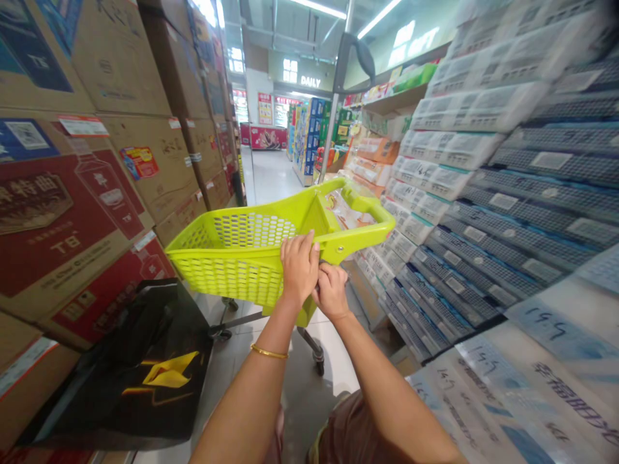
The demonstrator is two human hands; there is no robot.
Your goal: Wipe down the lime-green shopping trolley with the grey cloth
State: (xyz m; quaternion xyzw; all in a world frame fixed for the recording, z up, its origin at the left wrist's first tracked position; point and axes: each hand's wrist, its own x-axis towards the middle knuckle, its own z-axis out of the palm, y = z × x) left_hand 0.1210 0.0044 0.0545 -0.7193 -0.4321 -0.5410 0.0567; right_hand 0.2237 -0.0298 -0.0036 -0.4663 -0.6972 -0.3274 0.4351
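A lime-green shopping cart [242,274] with a perforated plastic basket stands right in front of me, turned sideways. My left hand [298,263] is closed over the side of its basket, near the rim. Just below and to the right, my right hand [333,290] has its fingers curled against the cart under the handle end; the exact part it grips is hidden. A clear plastic package [344,211] lies in the small compartment by the handle.
Stacked cartons [130,151] form a wall on the left, with a black bag [130,374] in front of them. Piled white packs [445,158] and dark blue-grey packs [527,187] line the right. A pale tiled aisle [271,174] runs ahead past shelves [309,135].
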